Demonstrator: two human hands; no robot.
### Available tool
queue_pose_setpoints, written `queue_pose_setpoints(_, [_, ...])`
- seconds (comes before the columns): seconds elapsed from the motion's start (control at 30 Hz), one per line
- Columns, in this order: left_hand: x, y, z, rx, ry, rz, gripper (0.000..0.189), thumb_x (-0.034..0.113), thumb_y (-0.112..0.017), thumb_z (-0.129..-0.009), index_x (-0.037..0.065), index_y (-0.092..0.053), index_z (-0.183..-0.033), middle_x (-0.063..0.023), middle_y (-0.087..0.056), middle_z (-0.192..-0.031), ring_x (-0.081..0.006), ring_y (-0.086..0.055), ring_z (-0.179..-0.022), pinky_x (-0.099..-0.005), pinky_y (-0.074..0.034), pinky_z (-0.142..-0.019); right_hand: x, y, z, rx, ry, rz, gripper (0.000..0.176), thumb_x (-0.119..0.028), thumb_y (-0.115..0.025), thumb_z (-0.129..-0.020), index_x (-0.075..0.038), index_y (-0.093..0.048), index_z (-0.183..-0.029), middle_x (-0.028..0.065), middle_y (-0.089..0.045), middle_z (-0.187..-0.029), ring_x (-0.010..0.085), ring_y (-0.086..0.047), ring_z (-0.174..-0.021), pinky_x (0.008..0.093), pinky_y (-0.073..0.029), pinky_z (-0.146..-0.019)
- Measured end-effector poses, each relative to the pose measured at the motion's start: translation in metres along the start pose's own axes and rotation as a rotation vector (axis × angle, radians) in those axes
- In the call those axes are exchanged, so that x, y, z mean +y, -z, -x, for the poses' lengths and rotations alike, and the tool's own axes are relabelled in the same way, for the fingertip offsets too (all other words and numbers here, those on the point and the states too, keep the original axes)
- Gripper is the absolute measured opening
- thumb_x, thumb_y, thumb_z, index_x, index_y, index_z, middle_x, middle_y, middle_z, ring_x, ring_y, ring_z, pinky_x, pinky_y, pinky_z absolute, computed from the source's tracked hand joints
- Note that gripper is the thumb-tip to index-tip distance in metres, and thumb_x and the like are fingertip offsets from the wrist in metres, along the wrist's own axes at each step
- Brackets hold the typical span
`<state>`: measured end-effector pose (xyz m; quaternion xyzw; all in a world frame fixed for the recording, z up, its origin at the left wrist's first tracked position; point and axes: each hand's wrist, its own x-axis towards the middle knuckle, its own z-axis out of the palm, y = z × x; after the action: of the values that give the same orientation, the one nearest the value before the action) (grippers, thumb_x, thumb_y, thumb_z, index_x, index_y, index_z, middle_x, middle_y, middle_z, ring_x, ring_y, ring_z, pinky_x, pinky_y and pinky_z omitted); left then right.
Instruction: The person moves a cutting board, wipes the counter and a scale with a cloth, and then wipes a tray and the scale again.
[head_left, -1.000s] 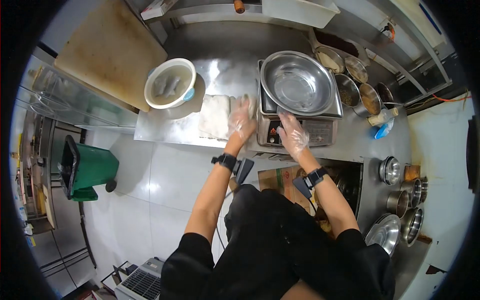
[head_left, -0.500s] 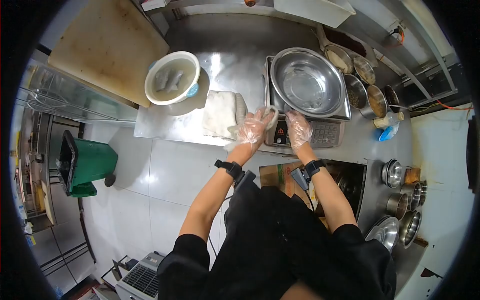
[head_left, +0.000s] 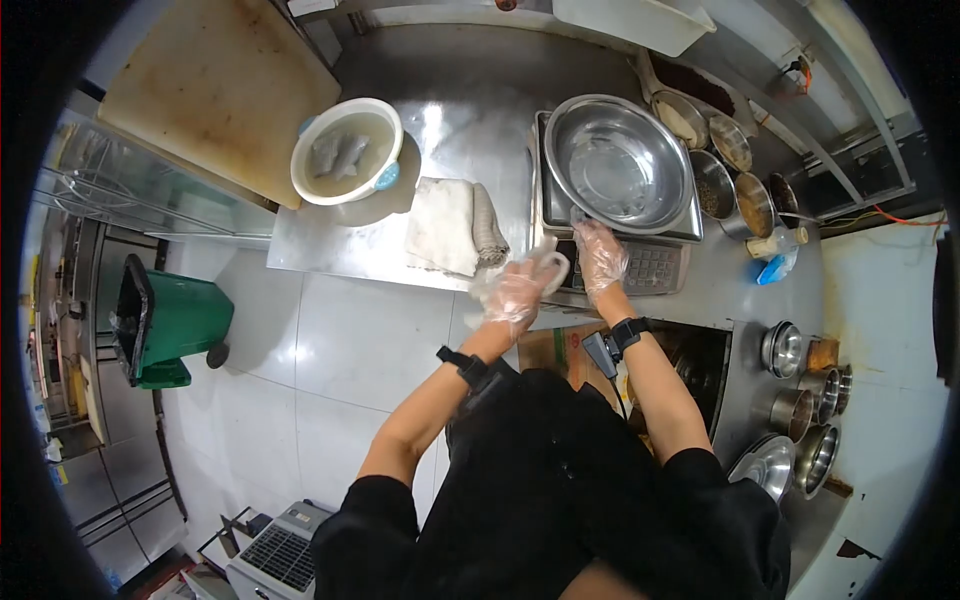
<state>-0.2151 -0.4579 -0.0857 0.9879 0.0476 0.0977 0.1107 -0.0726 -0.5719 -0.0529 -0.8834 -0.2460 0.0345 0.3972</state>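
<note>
At the scale (head_left: 545,200), your left hand (head_left: 515,290) grips a pale strip (head_left: 550,265), right hand (head_left: 603,258) flat on its keys (head_left: 652,267): weighing, seemingly, needing a careful drop into the bowl (head_left: 618,162).

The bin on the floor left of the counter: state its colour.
Green, with a black liner; the bin shows best in the head view.

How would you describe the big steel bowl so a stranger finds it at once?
Look at the steel counter, then at the scale with a keypad near the right hand. The big steel bowl sits on that scale; it is far larger than the small filled bowls beside it.
</note>
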Motion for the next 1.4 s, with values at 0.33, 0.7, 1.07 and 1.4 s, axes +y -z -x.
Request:
queue_pose_setpoints(0.33, [-0.064, -0.051, -0.075, 0.007, 0.232, 0.176, 0.067, 0.026, -0.061, -0.079, 0.006, -0.039, -0.139, -0.0276, -0.048, -0.132, -0.0401, -0.057, -0.108, -0.0457, -0.048, -0.091, 0.000, -0.001, -0.001, 0.027, 0.066, 0.013, 0.018, -0.013, -0.062, -0.087, -0.012, -0.069, -0.104, 0.0139, -0.066, -0.109, 0.0321, -0.064, -0.096, 0.0377, -0.052, -0.082])
queue_pose_setpoints(0.7, [0.023, -0.030, 0.014, -0.107, 0.184, 0.245, 0.062, 0.005, -0.063, -0.077, 0.024, -0.050, -0.135, -0.0114, -0.037, -0.147, -0.0367, -0.052, -0.111, -0.0488, -0.048, -0.094, 0.000, 0.005, 0.000, 0.023, 0.263, 0.190, 0.022, -0.008, -0.060, -0.088, -0.012, -0.068, -0.107, 0.0155, -0.065, -0.110, 0.0310, -0.063, -0.098, 0.0371, -0.051, -0.084])
queue_pose_setpoints(1.07, [0.002, -0.023, -0.014, 0.169, 0.268, 0.198, 0.044, 0.003, -0.058, -0.077, 0.012, -0.059, -0.120, -0.0138, -0.043, -0.141, -0.0365, -0.057, -0.102, -0.0444, -0.052, -0.084, -0.013, 0.010, 0.002, -0.043, 0.161, 0.139, 0.022, -0.009, -0.058, -0.089, -0.011, -0.068, -0.107, 0.0186, -0.065, -0.108, 0.0341, -0.062, -0.100, 0.0396, -0.050, -0.085])
queue_pose_setpoints(1.4, [-0.023, -0.034, -0.045, 0.008, 0.429, 0.261, 0.056, 0.013, -0.065, -0.073, 0.007, -0.052, -0.127, -0.0180, -0.044, -0.136, -0.0361, -0.054, -0.107, -0.0440, -0.049, -0.084, -0.013, 0.011, 0.002, -0.017, 0.286, 0.409, 0.027, -0.001, -0.057, -0.086, -0.008, -0.067, -0.110, 0.0176, -0.065, -0.112, 0.0327, -0.063, -0.099, 0.0372, -0.051, -0.086])
